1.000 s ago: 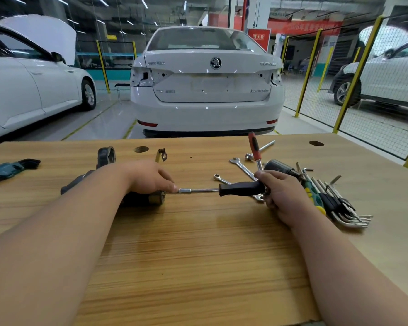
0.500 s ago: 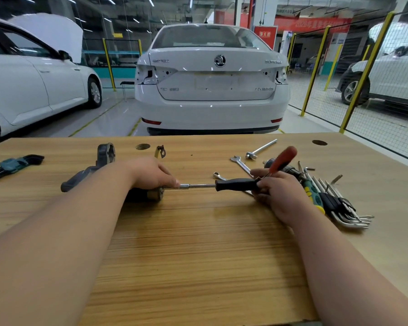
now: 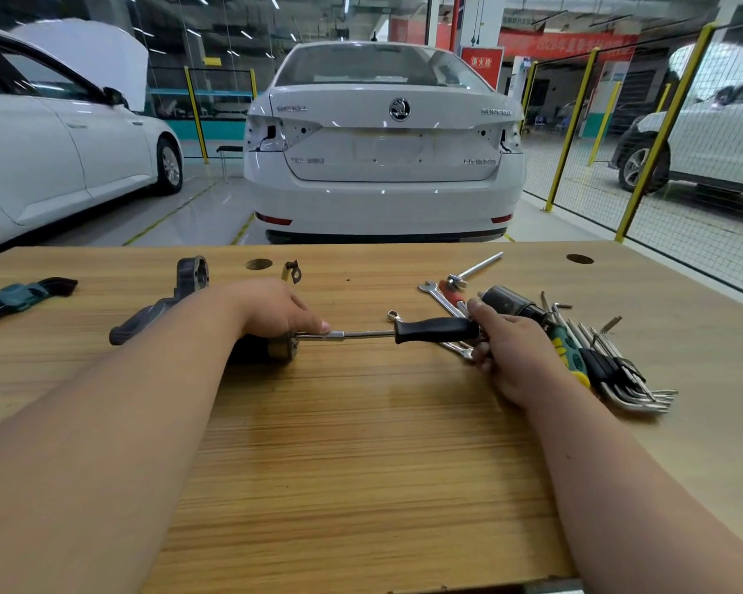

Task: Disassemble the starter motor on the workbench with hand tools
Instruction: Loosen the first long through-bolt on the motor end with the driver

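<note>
Just black handle [image 3: 436, 330], chrome shaft [image 3: 367, 334]

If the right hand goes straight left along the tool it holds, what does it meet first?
Probably the left hand, whose fingertips sit over the shaft just before the motor. The right hand grips the black handle; nothing else lies between, though depth is unclear.

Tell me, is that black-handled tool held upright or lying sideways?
Sideways. The right hand grips the black-handled driver level above the workbench, its shaft pointing at the end of the starter motor held by the left hand.
</note>
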`<move>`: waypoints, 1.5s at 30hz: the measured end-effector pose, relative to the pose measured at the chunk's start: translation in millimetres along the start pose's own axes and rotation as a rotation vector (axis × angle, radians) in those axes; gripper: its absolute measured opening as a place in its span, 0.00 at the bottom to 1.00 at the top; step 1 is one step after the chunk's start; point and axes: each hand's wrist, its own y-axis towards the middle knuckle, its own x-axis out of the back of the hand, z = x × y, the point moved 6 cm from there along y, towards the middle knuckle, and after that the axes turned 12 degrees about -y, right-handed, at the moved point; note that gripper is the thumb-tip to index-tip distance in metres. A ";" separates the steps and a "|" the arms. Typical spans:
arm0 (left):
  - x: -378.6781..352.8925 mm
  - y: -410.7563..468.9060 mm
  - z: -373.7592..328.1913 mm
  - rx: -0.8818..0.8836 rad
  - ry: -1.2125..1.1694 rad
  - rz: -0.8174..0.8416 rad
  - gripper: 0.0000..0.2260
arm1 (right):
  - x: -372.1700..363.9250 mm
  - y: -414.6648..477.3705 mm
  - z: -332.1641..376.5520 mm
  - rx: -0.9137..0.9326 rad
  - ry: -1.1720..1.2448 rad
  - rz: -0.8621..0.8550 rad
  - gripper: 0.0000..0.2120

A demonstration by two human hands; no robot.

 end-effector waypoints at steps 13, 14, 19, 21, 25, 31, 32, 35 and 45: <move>0.6 2.1 3.8 0.006 0.060 0.001 0.18 | -2.4 -6.9 8.5 0.035 0.167 0.070 0.06; 0.5 2.2 3.8 0.005 0.064 0.003 0.18 | -2.7 -7.3 9.6 0.045 0.212 0.091 0.07; -1.2 1.7 3.2 -0.007 0.064 0.033 0.12 | -2.2 -11.3 14.8 0.085 0.304 0.171 0.10; -2.0 2.3 3.1 -0.007 0.051 0.035 0.12 | -2.0 -12.0 15.6 0.084 0.305 0.167 0.08; -2.7 3.1 3.9 -0.021 0.016 0.033 0.10 | -1.7 -12.6 12.3 0.048 0.280 0.121 0.09; -2.6 3.5 3.1 -0.006 -0.009 0.027 0.11 | -5.7 -11.3 10.9 0.022 0.137 0.078 0.11; -2.7 2.4 3.0 0.008 -0.013 0.022 0.14 | -5.4 -11.2 10.9 0.029 0.115 0.072 0.10; -1.2 -2.6 1.5 0.060 -0.052 -0.019 0.23 | -6.2 -12.2 12.2 0.032 0.111 0.090 0.07; -0.8 12.3 4.4 0.156 0.006 -0.205 0.34 | -10.8 -13.9 17.2 0.094 0.045 0.053 0.04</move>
